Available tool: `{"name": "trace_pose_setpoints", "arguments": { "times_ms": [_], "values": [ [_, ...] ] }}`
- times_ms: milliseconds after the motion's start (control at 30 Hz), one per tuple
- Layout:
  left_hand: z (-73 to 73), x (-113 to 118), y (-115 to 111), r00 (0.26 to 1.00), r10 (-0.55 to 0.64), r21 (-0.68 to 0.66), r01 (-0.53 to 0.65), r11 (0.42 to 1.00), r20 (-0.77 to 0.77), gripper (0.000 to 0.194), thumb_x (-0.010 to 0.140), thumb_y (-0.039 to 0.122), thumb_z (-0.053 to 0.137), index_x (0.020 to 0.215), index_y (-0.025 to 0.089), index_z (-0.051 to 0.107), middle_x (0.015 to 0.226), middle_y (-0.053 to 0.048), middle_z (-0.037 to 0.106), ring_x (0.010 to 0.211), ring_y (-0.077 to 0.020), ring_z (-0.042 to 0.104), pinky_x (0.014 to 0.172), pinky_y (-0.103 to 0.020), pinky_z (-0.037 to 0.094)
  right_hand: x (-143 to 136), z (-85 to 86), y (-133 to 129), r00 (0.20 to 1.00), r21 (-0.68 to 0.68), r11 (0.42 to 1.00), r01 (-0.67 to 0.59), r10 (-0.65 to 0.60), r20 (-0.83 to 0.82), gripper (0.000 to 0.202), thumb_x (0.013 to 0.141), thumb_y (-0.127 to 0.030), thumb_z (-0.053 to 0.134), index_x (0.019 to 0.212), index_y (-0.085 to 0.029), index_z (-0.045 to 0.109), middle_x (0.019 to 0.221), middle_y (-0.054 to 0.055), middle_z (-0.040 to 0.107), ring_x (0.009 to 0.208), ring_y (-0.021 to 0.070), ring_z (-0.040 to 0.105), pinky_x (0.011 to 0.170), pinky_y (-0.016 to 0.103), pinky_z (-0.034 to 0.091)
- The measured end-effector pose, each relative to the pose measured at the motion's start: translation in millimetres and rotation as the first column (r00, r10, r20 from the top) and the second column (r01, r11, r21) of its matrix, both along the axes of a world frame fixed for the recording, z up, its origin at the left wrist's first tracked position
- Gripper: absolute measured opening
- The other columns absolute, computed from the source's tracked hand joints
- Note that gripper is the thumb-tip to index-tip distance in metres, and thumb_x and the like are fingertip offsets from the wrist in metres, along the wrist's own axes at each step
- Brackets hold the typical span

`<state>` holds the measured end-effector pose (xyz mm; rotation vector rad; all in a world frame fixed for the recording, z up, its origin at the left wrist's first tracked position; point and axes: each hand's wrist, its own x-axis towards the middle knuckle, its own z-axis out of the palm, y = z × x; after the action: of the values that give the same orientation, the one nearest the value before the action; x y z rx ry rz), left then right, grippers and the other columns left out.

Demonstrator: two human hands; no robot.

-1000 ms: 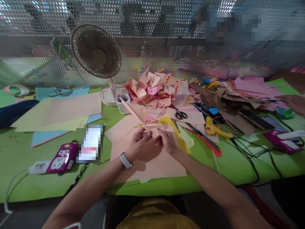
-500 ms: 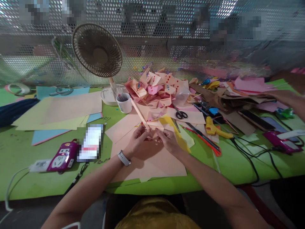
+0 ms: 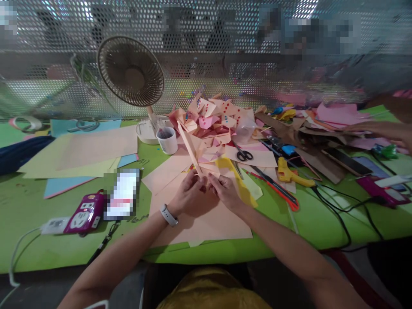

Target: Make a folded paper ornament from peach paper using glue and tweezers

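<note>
Between both hands is a folded strip of light peach paper [image 3: 189, 148], its long end pointing up and to the left. My left hand [image 3: 192, 189] pinches its lower end. Close beside it, my right hand [image 3: 223, 189] is closed with fingertips on the same paper's lower end. Under the hands lies a large peach sheet [image 3: 206, 223] on the green tabletop [image 3: 264, 249]. A yellow sheet [image 3: 247, 189] lies just right of my right hand. The fingertips are partly hidden and small in view.
Behind the hands are a paper-scrap pile [image 3: 212, 116], a white cup [image 3: 167, 140] and a fan [image 3: 131, 73]. Black scissors [image 3: 244, 155], a red cutter [image 3: 280, 191] and a yellow glue gun [image 3: 291, 175] lie right. A phone [image 3: 122, 193] lies left. Another person's arm [image 3: 376, 128] reaches in.
The paper strip has tilted more upright and shows a wider folded face. Both hands have shifted slightly while staying closed on it.
</note>
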<state>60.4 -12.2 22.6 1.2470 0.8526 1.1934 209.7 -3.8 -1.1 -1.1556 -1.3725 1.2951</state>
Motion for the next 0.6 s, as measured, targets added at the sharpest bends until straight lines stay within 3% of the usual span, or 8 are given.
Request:
{"name": "trace_pose_setpoints", "arguments": {
  "times_ms": [100, 167, 267, 333, 400, 500, 600],
  "values": [
    [-0.1, -5.4, 3.9, 0.993, 0.107, 0.068, -0.103, 0.992, -0.052, 0.031, 0.087, 0.048, 0.061, 0.079, 0.018, 0.055, 0.074, 0.000, 0.054, 0.071, -0.0124, 0.054, 0.069, -0.027, 0.047, 1.7, 1.6, 0.1, 0.998, -0.026, 0.998, -0.064, 0.064, -0.014, 0.050, 0.081, -0.064, 0.059, 0.063, -0.017, 0.060, 0.046, -0.004, 0.046, 0.042, 0.0080, 0.040, 0.043, 0.023, 0.027],
    [2.4, -10.9, 7.3, 0.990, 0.133, 0.032, -0.132, 0.991, -0.046, 0.032, 0.087, 0.049, 0.061, 0.081, 0.019, 0.054, 0.074, 0.001, 0.053, 0.071, -0.0127, 0.056, 0.070, -0.027, 0.049, 4.3, 4.8, 3.4, 0.997, 0.013, 1.000, -0.025, 0.026, -0.070, 0.053, 0.083, -0.066, 0.055, 0.063, -0.017, 0.061, 0.047, -0.003, 0.048, 0.043, 0.0086, 0.043, 0.044, 0.023, 0.031],
    [8.8, -21.7, 12.6, 0.998, 0.040, -0.027, -0.041, 0.999, -0.037, 0.030, 0.087, 0.048, 0.060, 0.083, 0.019, 0.053, 0.070, 0.003, 0.050, 0.063, -0.0113, 0.055, 0.064, -0.026, 0.049, 10.6, 10.7, 15.6, 0.949, 0.023, 0.979, 0.205, -0.192, -0.250, 0.057, 0.086, -0.068, 0.045, 0.064, -0.018, 0.062, 0.050, -0.001, 0.052, 0.045, 0.0097, 0.047, 0.047, 0.024, 0.037],
    [13.0, -30.2, 16.1, 0.996, -0.078, -0.080, 0.073, 0.994, -0.049, 0.028, 0.086, 0.045, 0.062, 0.082, 0.018, 0.056, 0.068, 0.003, 0.048, 0.058, -0.0102, 0.050, 0.057, -0.024, 0.046, 15.6, 13.9, 26.5, 0.866, -0.060, 0.939, 0.338, -0.335, -0.372, 0.054, 0.083, -0.068, 0.049, 0.064, -0.019, 0.059, 0.051, -0.002, 0.051, 0.045, 0.0094, 0.046, 0.046, 0.024, 0.037],
    [16.5, -39.6, 19.6, 0.979, -0.188, -0.160, 0.173, 0.972, -0.083, 0.027, 0.084, 0.044, 0.064, 0.079, 0.017, 0.059, 0.065, 0.003, 0.047, 0.055, -0.0092, 0.045, 0.049, -0.021, 0.039, 20.7, 16.0, 36.3, 0.794, -0.167, 0.912, 0.374, -0.408, -0.450, 0.050, 0.079, -0.069, 0.055, 0.064, -0.021, 0.054, 0.051, -0.004, 0.050, 0.044, 0.0088, 0.044, 0.044, 0.023, 0.036],
    [21.2, -54.6, 25.2, 0.924, -0.329, -0.221, 0.285, 0.933, -0.194, 0.031, 0.078, 0.042, 0.070, 0.065, 0.016, 0.059, 0.057, 0.004, 0.043, 0.051, -0.0073, 0.037, 0.047, -0.021, 0.030, 28.3, 17.9, 43.2, 0.806, -0.274, 0.934, 0.228, -0.339, -0.486, 0.051, 0.076, -0.070, 0.058, 0.065, -0.021, 0.053, 0.050, -0.005, 0.049, 0.044, 0.0086, 0.043, 0.045, 0.023, 0.036],
    [25.1, -66.5, 30.2, 0.757, -0.579, -0.302, 0.501, 0.811, -0.301, 0.030, 0.072, 0.039, 0.074, 0.058, 0.015, 0.062, 0.053, 0.003, 0.042, 0.051, -0.0084, 0.037, 0.049, -0.023, 0.029, 35.1, 20.3, 39.7, 0.895, -0.308, 0.950, -0.056, -0.089, -0.436, 0.050, 0.076, -0.066, 0.062, 0.062, -0.018, 0.058, 0.048, -0.003, 0.051, 0.042, 0.0085, 0.043, 0.043, 0.022, 0.034]
  ]
}}
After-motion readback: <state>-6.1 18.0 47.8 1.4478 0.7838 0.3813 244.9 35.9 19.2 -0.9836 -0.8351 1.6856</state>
